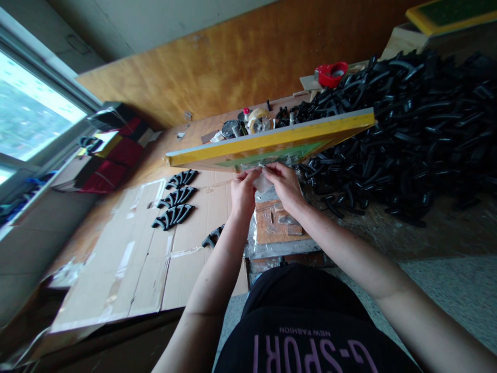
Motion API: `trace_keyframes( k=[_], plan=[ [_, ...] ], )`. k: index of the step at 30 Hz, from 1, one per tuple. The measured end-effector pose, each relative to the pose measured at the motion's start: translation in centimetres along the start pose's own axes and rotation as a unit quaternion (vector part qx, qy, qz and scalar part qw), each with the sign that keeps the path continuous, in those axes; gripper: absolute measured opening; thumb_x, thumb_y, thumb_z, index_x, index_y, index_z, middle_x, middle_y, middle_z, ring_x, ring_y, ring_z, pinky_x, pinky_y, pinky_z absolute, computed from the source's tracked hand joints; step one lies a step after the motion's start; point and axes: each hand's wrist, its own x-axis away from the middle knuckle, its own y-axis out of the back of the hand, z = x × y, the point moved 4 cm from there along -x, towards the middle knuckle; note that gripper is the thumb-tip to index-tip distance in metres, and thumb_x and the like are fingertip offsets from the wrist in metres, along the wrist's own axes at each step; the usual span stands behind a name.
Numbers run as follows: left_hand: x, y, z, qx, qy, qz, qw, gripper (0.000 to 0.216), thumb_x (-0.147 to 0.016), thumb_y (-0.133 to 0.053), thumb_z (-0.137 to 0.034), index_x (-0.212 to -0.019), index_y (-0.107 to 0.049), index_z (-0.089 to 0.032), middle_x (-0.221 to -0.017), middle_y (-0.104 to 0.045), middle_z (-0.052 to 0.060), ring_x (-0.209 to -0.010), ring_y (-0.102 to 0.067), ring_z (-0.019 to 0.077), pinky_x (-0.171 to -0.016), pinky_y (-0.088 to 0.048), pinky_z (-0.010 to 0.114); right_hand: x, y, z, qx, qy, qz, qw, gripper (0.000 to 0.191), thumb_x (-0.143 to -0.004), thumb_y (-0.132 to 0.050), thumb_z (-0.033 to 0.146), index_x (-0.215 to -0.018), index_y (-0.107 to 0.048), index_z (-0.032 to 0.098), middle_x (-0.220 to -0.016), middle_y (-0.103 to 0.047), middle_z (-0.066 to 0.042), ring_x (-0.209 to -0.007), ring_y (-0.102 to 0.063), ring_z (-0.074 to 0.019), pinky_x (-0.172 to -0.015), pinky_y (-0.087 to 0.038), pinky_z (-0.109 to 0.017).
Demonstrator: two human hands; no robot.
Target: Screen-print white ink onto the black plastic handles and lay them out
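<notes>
My left hand [244, 192] and my right hand [286, 185] meet in front of me, thumbs and fingers pinched on a small, thin whitish sheet [263, 183]. Whether it is paper, cloth or film I cannot make out. Just beyond my fingertips a yellow-edged screen frame [272, 142] with a green mesh stands tilted up, its underside towards me. Under my hands lies a worn board [267, 223] with small blocks fixed on it. Black curved plastic parts [178, 196] lie in short rows on flattened cardboard [147, 248] to the left.
A big heap of black curved parts [411, 134] covers the right side of the bench. Behind the frame are tape rolls [259, 122] and a red tape dispenser [331, 74]. Red and black boxes [120, 150] stand by the window at left. Another yellow-edged frame [450, 18] rests at upper right.
</notes>
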Motion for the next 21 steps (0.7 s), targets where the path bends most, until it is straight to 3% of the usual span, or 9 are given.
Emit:
trace_keyframes(
  k=[14,21],
  plan=[
    [1.1,1.6,1.9,0.017,0.022,-0.004,1.000,0.016,-0.068,-0.078,-0.032,-0.072,-0.069,-0.019,-0.068,-0.064,-0.001,-0.059,-0.055,0.0086,-0.056,-0.041,0.021,1.2,0.2,-1.1,-0.008,-0.022,0.008,1.000,0.032,-0.073,-0.070,0.050,-0.084,-0.066,0.020,-0.084,-0.068,-0.002,-0.080,-0.060,-0.0162,-0.072,-0.047,-0.030],
    [2.1,3.8,4.9,-0.044,0.104,0.027,0.993,0.029,-0.067,-0.080,-0.040,-0.078,-0.067,-0.016,-0.065,-0.059,-0.003,-0.055,-0.050,0.0059,-0.053,-0.038,0.017,2.9,1.8,-4.4,0.061,-0.059,0.026,0.996,0.028,-0.079,-0.064,0.045,-0.091,-0.067,0.020,-0.089,-0.070,-0.003,-0.082,-0.063,-0.0168,-0.073,-0.049,-0.029]
  ],
)
